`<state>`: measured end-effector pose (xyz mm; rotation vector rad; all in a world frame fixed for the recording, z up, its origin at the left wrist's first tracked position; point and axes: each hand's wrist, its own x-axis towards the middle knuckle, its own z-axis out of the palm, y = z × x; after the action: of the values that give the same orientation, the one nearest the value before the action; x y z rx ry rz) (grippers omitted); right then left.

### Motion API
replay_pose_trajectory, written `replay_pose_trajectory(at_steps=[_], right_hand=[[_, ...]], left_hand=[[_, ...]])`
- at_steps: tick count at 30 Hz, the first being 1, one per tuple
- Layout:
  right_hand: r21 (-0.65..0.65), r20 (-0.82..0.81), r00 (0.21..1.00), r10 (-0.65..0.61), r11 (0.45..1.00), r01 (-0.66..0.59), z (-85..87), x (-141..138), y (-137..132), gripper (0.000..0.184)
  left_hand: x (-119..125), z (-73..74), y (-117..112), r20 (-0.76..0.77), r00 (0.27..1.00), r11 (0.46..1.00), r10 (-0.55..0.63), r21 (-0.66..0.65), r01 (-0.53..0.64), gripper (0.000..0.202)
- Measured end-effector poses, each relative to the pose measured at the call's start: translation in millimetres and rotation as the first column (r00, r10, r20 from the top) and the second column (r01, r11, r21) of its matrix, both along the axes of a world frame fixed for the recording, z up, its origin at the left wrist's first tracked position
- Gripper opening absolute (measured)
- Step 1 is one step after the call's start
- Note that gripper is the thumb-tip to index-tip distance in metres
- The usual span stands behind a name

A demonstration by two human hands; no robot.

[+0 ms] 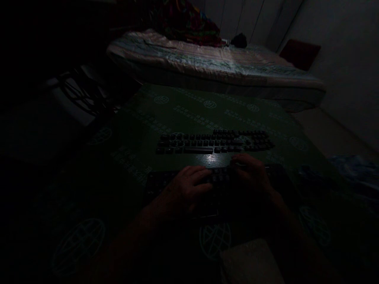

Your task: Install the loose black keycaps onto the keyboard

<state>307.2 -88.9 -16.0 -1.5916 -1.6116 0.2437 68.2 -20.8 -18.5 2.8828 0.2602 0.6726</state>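
Observation:
A dark keyboard (220, 178) lies on the green table in front of me, much of it lost in shadow. Over its left half rests my left hand (189, 184), fingers stretched out and the thumb apart from them. My right hand (250, 171) is at the keyboard's upper edge, right of the middle. Its fingers are bent together at the tips; whatever is between them is too dark to make out. Just beyond the keyboard, loose black keycaps (207, 142) are laid out in rows, a long space bar (198, 150) among them.
The green table top (189, 114) carries printed globe marks. A pale flat block (251, 260) is at the near edge. Behind the table stands a bed (207, 63) with a patterned red cloth (189, 23) on it. Bluish fabric (355, 169) shows at the right.

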Motion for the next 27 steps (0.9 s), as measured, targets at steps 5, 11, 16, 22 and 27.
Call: replay_pose_trajectory(at_steps=[5, 11, 16, 22, 27], right_hand=[[-0.03, 0.007, 1.0, 0.004, 1.0, -0.004, 2.2, -1.6, -0.6, 0.014], [-0.05, -0.001, 1.0, 0.005, 0.999, -0.005, 3.4, -2.2, -0.8, 0.014], [-0.076, 0.01, 1.0, 0.006, 0.997, -0.005, 2.6, -2.7, -0.7, 0.014], [-0.103, -0.003, 1.0, -0.026, 0.994, 0.025, 4.3, -3.4, -1.3, 0.013], [-0.094, -0.018, 1.0, -0.023, 0.995, 0.021, 2.1, -1.8, -0.3, 0.013]], left_hand=[[-0.8, -3.9, 1.5, -0.027, 1.0, 1.0, -0.006, 0.004, 0.006, 0.026], [-0.5, -5.8, 1.5, -0.022, 1.0, 1.0, 0.005, -0.007, -0.005, 0.027], [-0.2, -2.1, 0.6, -0.033, 0.999, 1.0, 0.018, -0.006, -0.019, 0.029], [-0.1, 0.2, -1.2, 0.077, 0.997, 0.999, 0.029, -0.02, -0.028, 0.03], [-1.4, 1.1, -3.8, 0.066, 0.996, 0.996, 0.061, -0.073, -0.056, 0.029]])
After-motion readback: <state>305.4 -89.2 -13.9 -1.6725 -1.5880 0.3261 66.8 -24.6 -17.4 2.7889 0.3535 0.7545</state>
